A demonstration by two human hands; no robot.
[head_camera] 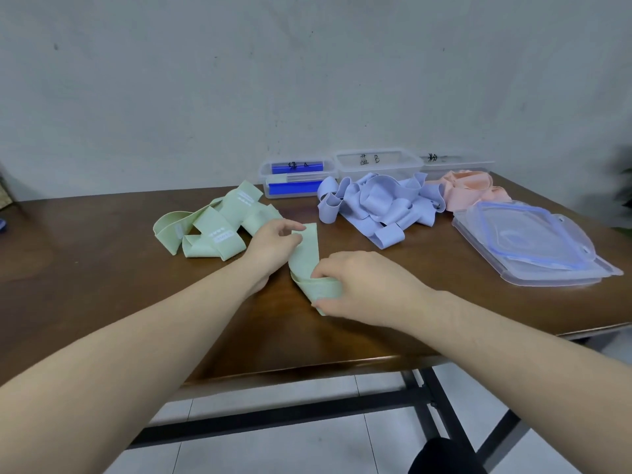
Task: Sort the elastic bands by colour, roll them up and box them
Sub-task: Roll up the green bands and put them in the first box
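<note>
- Brown wooden surface [102, 268] fills the middle of the frame.
- Stacked clear lids [533, 248] lie at right.
- Three clear boxes [376, 162] stand at the back.
- Blue bands [372, 203], green pile [212, 227] and pink bands [468, 193] lie apart.
- Centre: left hand [273, 248] fingers pinch the green band [307, 254] at its far end; right hand [366, 285] fingers grip its near folded end.

Both hands grip one green band [305, 258] on desk [102, 268]: left hand [273, 242] far end, right hand [362, 285] near fold.
</note>
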